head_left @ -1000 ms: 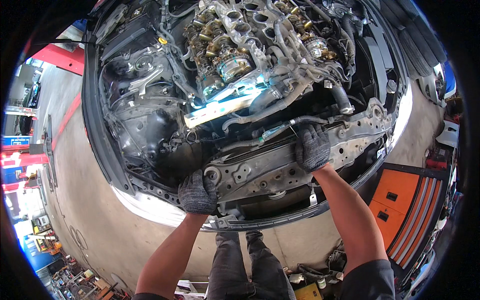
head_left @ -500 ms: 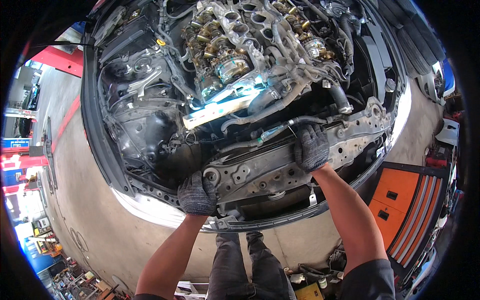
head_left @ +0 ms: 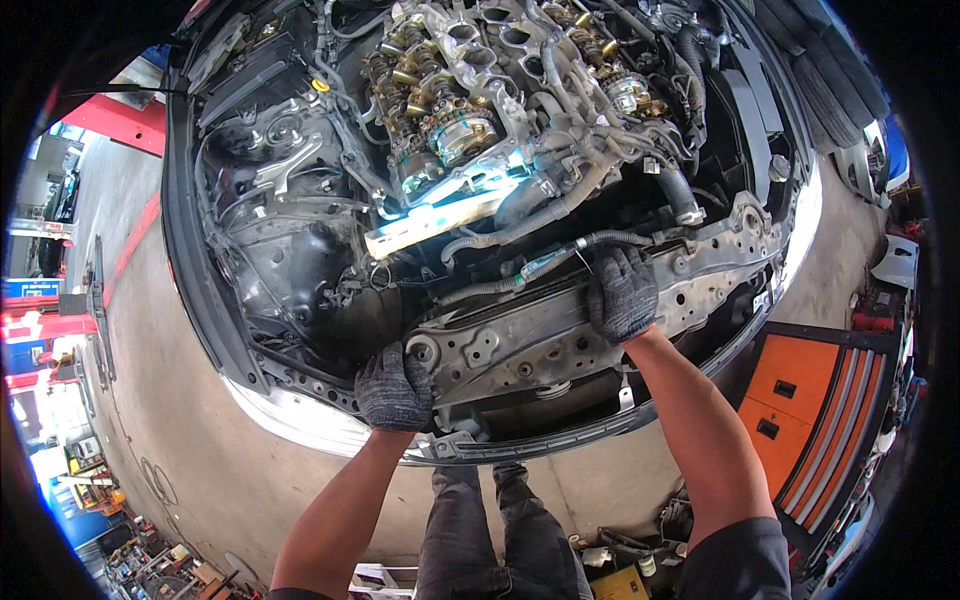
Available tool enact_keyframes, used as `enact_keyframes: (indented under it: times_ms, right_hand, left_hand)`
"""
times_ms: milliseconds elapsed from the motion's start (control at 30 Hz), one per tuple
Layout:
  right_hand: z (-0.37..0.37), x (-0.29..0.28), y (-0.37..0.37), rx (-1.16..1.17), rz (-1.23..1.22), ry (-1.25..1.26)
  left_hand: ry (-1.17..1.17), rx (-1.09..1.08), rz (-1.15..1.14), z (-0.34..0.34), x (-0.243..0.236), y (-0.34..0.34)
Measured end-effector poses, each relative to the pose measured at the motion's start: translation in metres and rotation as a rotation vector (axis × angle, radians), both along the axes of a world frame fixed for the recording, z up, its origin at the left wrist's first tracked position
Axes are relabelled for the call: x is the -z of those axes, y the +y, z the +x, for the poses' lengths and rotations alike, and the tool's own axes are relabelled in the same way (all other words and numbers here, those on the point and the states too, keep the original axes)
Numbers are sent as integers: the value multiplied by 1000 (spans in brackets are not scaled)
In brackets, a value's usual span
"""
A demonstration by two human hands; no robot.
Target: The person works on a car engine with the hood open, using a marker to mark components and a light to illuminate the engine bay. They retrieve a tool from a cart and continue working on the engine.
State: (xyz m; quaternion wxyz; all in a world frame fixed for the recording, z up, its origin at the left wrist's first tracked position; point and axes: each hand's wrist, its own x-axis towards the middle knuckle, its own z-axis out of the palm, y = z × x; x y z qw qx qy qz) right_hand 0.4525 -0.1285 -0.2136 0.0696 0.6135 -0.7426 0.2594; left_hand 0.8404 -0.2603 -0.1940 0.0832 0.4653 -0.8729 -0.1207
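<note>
A dusty grey metal radiator support [head_left: 500,352] spans the front of an open engine bay. Its left end is under my left hand [head_left: 395,390], in a dark grey knit glove, with the fingers closed over the edge. Further right along the same bar, my right hand [head_left: 624,295], gloved alike, is wrapped over the top edge, fingertips pointing toward the engine. Behind the bar runs a thin corrugated hose [head_left: 480,290] with a teal-marked section near my right fingers. Beyond it stands the opened engine [head_left: 465,135], its camshafts and gears exposed; a bright light strip [head_left: 440,222] lies across its front.
An orange and black tool cabinet [head_left: 790,390] stands right of the car. Tyres [head_left: 825,95] are stacked at the far right. Red lift parts [head_left: 120,118] and cluttered tools [head_left: 150,560] are on the left. The front bumper edge [head_left: 540,450] curves between my legs and the bar.
</note>
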Motion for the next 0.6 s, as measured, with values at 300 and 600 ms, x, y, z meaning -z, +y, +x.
enact_keyframes:
  times_ms: [300,600]
  right_hand:
    - [1,0,-1,18,21,-14]
    - [1,-2,-1,14,8,-22]
  left_hand:
    - [16,1,-8,1,1,-1]
    - [35,17,-1,-2,-5,0]
